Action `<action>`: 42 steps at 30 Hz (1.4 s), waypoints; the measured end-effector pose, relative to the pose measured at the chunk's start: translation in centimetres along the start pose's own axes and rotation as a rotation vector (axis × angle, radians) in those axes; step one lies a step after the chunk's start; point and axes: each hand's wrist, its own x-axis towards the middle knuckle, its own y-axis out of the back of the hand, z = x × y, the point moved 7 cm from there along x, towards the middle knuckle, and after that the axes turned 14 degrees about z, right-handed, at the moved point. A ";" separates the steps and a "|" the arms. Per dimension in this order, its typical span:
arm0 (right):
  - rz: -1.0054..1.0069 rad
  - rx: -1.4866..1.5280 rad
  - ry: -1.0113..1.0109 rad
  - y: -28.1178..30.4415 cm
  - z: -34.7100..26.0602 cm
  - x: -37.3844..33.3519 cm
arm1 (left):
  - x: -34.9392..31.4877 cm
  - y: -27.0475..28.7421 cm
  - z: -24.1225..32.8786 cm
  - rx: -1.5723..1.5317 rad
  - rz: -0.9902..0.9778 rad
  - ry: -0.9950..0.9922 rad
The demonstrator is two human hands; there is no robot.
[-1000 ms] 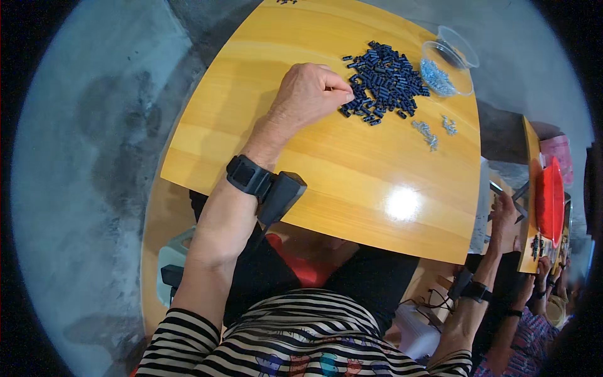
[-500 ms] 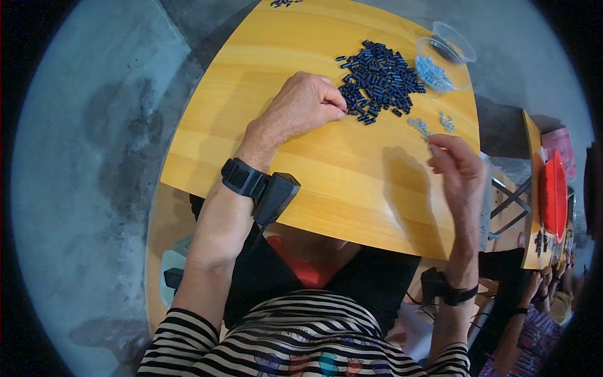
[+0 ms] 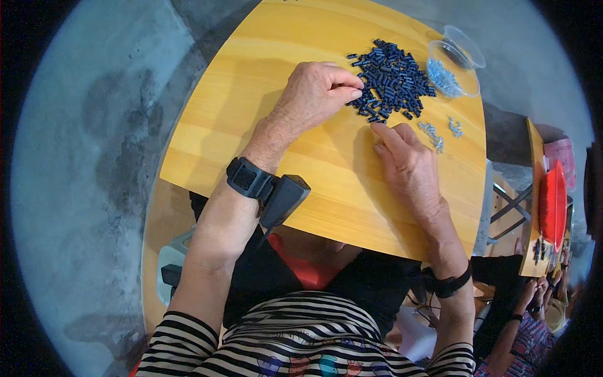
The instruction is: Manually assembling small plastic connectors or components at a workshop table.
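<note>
A heap of small black cylindrical pieces (image 3: pixel 392 78) lies on the yellow wood-grain table (image 3: pixel 251 81). My left hand (image 3: pixel 317 94) is at the heap's left edge, thumb and forefinger pinched together; whatever sits between them is too small to make out. Just below the heap is my right hand (image 3: pixel 408 166), its fingers drawn together with the tips near the lowest black pieces. What it holds, if anything, is hidden. To the right of that hand, small silvery pieces like screws (image 3: pixel 432 135) are scattered, with a second small cluster (image 3: pixel 455 127) beside them.
A clear round tub (image 3: pixel 468 94) with more silvery pieces stands at the table's far right edge, a clear lid or second tub (image 3: pixel 471 47) behind it. Farther right, another table holds a red basin (image 3: pixel 553 204), and another person's hands (image 3: pixel 534 292) are there.
My right hand has moved left from the silvery pieces to the lower edge of the black heap. My left hand stays pinched at the heap. The view has shifted slightly.
</note>
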 end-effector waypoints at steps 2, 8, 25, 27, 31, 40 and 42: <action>0.013 -0.029 0.002 -0.1 0.0 -0.2 | -0.1 -0.2 -0.1 0.004 -0.014 -0.030; 0.039 0.000 0.028 0.6 0.3 -1.0 | -0.8 -1.5 1.3 0.087 -0.107 -0.164; -0.022 -0.007 -0.122 2.5 1.0 -2.8 | -2.0 -2.5 1.9 0.230 -0.152 -0.302; -0.021 -0.010 -0.137 3.0 1.3 -3.1 | -1.8 -1.9 2.0 0.250 -0.153 -0.259; 0.013 -0.001 -0.109 3.6 1.7 -3.6 | -2.3 -2.4 2.7 0.310 -0.311 -0.251; 0.062 0.039 -0.137 4.4 3.1 -3.3 | -4.7 -8.1 6.5 0.074 -0.233 -0.464; 0.074 0.056 -0.130 4.4 3.3 -3.5 | -4.5 -8.2 6.5 0.113 -0.183 -0.485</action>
